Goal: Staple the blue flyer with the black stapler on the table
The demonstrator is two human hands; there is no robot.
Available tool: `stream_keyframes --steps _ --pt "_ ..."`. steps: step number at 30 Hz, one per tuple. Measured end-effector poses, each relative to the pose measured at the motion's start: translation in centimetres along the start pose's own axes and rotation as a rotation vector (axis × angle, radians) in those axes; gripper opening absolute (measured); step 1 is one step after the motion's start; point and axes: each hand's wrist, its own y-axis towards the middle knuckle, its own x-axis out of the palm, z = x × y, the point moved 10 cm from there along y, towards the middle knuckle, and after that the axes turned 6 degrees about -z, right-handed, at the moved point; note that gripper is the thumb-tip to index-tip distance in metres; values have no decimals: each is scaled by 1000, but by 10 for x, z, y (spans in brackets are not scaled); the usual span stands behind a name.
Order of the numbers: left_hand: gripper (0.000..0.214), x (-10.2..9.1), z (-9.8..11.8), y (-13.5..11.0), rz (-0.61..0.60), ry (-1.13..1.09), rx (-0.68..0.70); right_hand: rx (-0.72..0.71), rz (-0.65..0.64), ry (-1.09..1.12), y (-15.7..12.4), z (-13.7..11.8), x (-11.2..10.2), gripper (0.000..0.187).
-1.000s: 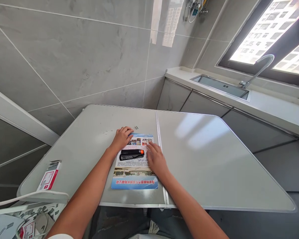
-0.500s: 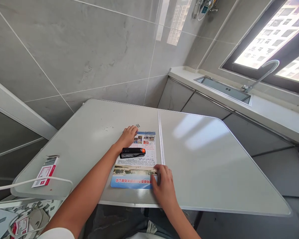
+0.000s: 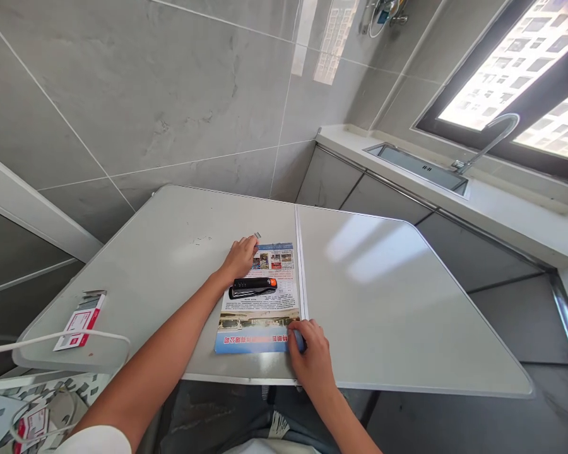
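Note:
A printed leaflet (image 3: 258, 321) with photos, text and a blue band lies on the light table, its print upside down to me. Across its middle rests a black stapler (image 3: 253, 287) with an orange-red end. My left hand (image 3: 241, 257) is at the leaflet's far left corner, fingers curled together on its edge; the fingertips are partly hidden. Beyond them lies a small strip of staples (image 3: 258, 235). At the near right corner, my right hand (image 3: 312, 353) has its thumb and bent fingers closed on the leaflet's edge.
A red-and-white box (image 3: 81, 321) lies at the table's left, with a white cable (image 3: 42, 338) passing over it. Loose staples (image 3: 202, 240) are scattered on the table (image 3: 383, 315). A seam (image 3: 300, 265) runs beside the leaflet. A sink (image 3: 419, 167) stands beyond, at right.
The leaflet has turned slightly, its near end shifting right toward the seam along with the stapler. Both hands keep their places at its corners. The camera view has shifted a little.

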Motion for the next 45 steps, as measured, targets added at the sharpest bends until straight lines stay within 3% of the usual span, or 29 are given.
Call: stream_keyframes --steps 7,17,20,25,30,34,36,40,45 --pt "21 24 53 13 -38 51 41 25 62 -50 -20 23 -33 16" --pt "19 60 106 42 -75 100 105 125 103 -30 -38 61 -66 16" --pt "22 58 110 42 -61 124 120 128 86 -29 -37 66 -68 15" --pt "27 33 98 36 9 90 176 64 -11 -65 -31 64 -70 18" --pt "24 34 93 16 -132 -47 356 -146 -4 -161 -10 42 -95 18" --pt "25 35 89 7 -121 -62 366 -471 -190 -146 26 8 -91 17" --pt "23 36 88 7 -114 -40 354 -611 -221 -161 47 -5 -88 12" --pt "22 36 89 8 -103 -1 361 -817 -242 -234 75 -19 -67 13" --pt "23 36 87 7 -92 24 350 -1038 -392 -195 54 -18 -27 19"
